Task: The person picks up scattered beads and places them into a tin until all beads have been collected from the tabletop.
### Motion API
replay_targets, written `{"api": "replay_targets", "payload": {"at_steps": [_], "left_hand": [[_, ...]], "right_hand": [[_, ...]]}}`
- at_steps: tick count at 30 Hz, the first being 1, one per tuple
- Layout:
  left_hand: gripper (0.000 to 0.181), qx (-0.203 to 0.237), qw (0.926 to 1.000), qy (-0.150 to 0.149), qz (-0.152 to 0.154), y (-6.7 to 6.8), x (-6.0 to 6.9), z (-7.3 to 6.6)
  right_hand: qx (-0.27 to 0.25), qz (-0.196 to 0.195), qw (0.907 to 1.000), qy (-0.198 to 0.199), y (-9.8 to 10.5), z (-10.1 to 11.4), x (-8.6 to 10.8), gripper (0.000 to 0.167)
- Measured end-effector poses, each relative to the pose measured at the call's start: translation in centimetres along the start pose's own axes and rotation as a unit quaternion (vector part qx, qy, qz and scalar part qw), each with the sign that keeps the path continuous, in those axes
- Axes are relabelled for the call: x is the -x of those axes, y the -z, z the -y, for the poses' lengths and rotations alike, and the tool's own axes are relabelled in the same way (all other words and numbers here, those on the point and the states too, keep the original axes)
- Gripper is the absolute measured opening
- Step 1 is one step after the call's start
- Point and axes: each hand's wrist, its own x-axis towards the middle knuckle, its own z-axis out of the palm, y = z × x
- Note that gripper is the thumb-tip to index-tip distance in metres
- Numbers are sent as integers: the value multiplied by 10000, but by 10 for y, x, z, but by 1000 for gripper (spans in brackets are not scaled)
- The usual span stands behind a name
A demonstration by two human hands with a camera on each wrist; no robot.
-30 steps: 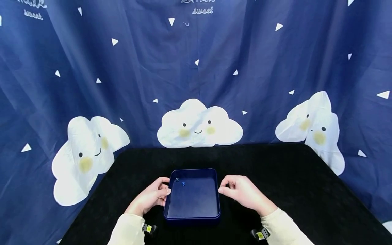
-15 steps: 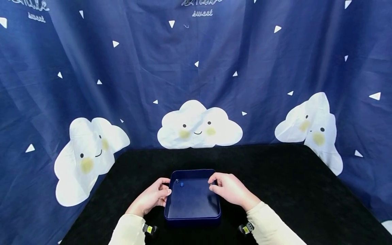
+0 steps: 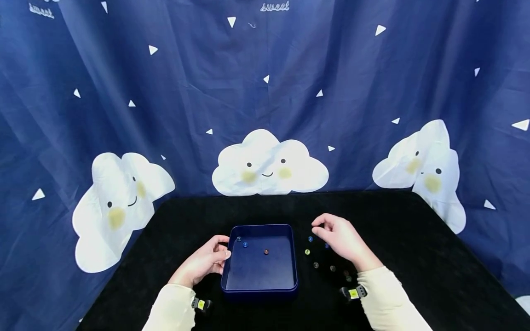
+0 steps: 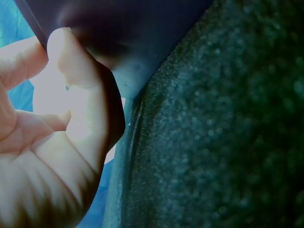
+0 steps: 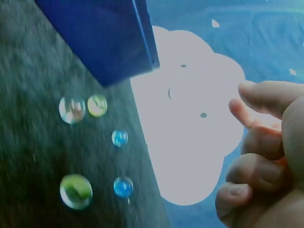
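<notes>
A square dark blue tray lies on the black cloth. In the head view it holds a clear dark marble, a blue marble and a reddish-brown marble. My left hand grips the tray's left wall, thumb on the rim; the left wrist view shows that thumb against the wall. My right hand hovers right of the tray above loose marbles, holding nothing; in the right wrist view the thumb and index of that hand stand apart, other fingers curled.
Several marbles lie right of the tray, among them a blue one, a yellow-green one and a clear one. More are partly beside the right wrist. Behind the black table hangs a blue curtain with white clouds.
My right hand went over the tray's right side, then moved back out to the right. A reddish-brown marble now lies in the tray. My left hand keeps its grip.
</notes>
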Motion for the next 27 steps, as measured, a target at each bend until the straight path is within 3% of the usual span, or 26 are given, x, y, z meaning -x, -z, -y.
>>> {"api": "replay_targets", "payload": {"at_steps": [3,8,16,27], "left_hand": [[55,-45,10000,32,36,1,1,0],[55,-4,10000,12,61,3,0,2],[55,-23,10000,4,45,4,-2,0],[55,-16,9999,72,112,7,-3,-5]], "right_hand": [[70,101,9998,-156,10,-11,0,10],[254,594,9968,-472,17,-31,2,18],[160,1177,9908,-645,16,-52,4,25],[176,1424,9874,-661,6,-60,4,28]]}}
